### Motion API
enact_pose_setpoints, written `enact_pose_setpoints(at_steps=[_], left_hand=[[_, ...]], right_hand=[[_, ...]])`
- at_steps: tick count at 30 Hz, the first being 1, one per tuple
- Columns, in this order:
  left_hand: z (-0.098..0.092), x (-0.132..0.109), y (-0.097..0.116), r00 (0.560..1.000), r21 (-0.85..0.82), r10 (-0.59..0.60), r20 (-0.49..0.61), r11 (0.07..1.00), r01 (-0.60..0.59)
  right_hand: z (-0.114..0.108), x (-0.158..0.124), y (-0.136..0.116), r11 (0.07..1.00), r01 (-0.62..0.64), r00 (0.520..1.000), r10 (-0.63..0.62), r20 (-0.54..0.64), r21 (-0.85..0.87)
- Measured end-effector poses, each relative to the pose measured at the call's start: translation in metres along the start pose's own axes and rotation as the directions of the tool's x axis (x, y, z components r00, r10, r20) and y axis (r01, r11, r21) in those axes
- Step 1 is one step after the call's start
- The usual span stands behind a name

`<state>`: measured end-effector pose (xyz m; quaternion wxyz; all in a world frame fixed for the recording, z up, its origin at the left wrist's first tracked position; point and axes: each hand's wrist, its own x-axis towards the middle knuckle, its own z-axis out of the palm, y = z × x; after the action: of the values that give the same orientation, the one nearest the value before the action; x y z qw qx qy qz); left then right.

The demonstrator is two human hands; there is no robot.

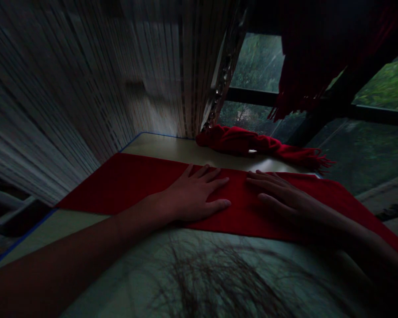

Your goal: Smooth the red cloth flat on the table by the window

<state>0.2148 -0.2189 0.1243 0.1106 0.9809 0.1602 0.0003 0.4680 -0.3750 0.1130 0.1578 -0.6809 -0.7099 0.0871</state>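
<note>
A long strip of red cloth [119, 185] lies flat across the pale table, running from the left edge to beyond the right side. My left hand [197, 194] rests palm down on the middle of it, fingers spread. To its right, my right hand [278, 192] is also palm down over the cloth, fingers stretched out toward the left. Neither hand grips anything. Part of the cloth is hidden beneath both hands and the right forearm.
A bunched red scarf [239, 140] with fringe lies along the table's back edge by the window [258, 66]. Another fringed red cloth [305, 66] hangs above it. A string curtain [86, 88] is at the left. Dark hair [219, 282] shows over the pale table [146, 247].
</note>
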Motion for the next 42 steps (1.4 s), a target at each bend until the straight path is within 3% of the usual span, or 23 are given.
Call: enact_pose_setpoints(at_steps=[42], left_hand=[[0.0009, -0.0011, -0.0012, 1.000, -0.004, 0.006, -0.005, 1.000, -0.006]], right_hand=[[-0.0009, -0.0002, 0.0000, 1.000, 0.004, 1.000, -0.004, 0.013, -0.008]])
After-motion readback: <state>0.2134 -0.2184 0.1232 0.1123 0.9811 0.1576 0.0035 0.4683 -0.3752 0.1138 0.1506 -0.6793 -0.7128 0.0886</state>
